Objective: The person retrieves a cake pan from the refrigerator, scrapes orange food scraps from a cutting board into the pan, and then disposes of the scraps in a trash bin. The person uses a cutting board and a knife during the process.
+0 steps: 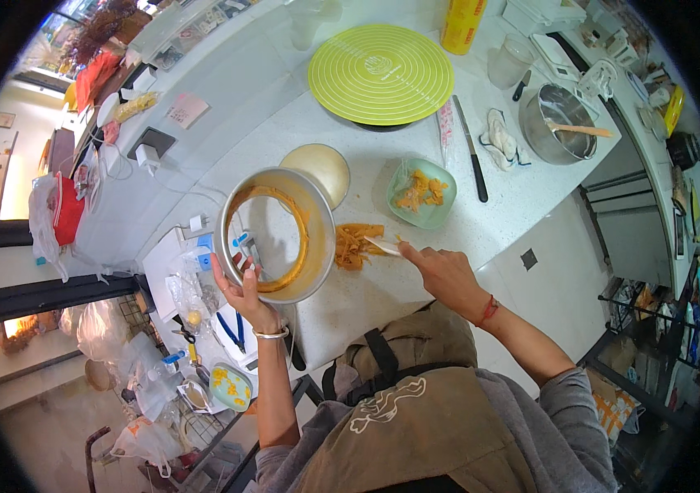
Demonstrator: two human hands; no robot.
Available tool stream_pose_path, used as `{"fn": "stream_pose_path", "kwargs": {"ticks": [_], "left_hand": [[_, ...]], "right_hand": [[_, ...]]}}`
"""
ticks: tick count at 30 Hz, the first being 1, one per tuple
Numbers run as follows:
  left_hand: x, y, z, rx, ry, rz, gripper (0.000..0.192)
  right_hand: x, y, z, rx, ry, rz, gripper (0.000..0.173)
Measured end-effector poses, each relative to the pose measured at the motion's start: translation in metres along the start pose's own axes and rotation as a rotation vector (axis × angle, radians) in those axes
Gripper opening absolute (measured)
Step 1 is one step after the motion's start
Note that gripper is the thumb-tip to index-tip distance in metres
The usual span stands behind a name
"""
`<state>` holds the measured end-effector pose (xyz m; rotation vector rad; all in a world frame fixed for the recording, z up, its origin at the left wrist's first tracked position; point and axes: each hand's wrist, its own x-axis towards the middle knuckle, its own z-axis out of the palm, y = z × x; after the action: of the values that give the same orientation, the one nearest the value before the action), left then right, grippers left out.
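Observation:
My left hand (pixel 250 301) grips the near left rim of a round bottomless metal cake tin (pixel 320 240), held tilted above the counter. Brown-orange cake residue (pixel 304 231) clings in a band around its inner wall. In my right hand (pixel 451 277) is a slim white scraper (pixel 382 246), its tip at a heap of brown cake scraps (pixel 350 249) on the counter. Partly behind the tin lies a pale round disc (pixel 319 172), perhaps its loose base. A light green bowl (pixel 415 217) beyond the scraps contains more cake pieces (pixel 421 190).
A lime-green marked mat (pixel 381 74) lies on a round stand at the back. Rightward are a long black-handled knife (pixel 472 148), a crumpled cloth (pixel 501 142) and a steel pot (pixel 538 132) with a wooden-handled utensil (pixel 584 129). Plastic packaging (pixel 187 293) and blue-handled pliers (pixel 233 333) lie left.

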<state>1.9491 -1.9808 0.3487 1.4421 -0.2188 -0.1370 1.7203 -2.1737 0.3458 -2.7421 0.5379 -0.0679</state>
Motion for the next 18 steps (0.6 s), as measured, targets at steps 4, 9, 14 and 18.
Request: {"fn": "stream_pose_path", "kwargs": {"ticks": [4,9,14,18], "left_hand": [[-0.001,-0.005,-0.022,-0.129,0.006,-0.104,0.067],[-0.018,0.002,-0.034,-0.352,-0.022,-0.31,0.059],[-0.031,0.016,-0.019,-0.331,-0.077,-0.275,0.067],[-0.041,0.031,-0.006,-0.306,-0.069,-0.171,0.073]], "right_hand": [[0.006,-0.003,-0.006,0.209,0.07,0.139,0.038],[0.022,-0.04,-0.053,0.745,0.175,0.182,0.038],[0.063,-0.07,-0.062,1.231,-0.01,0.215,0.042],[0.072,-0.079,-0.045,1.219,0.252,0.246,0.044]]}}
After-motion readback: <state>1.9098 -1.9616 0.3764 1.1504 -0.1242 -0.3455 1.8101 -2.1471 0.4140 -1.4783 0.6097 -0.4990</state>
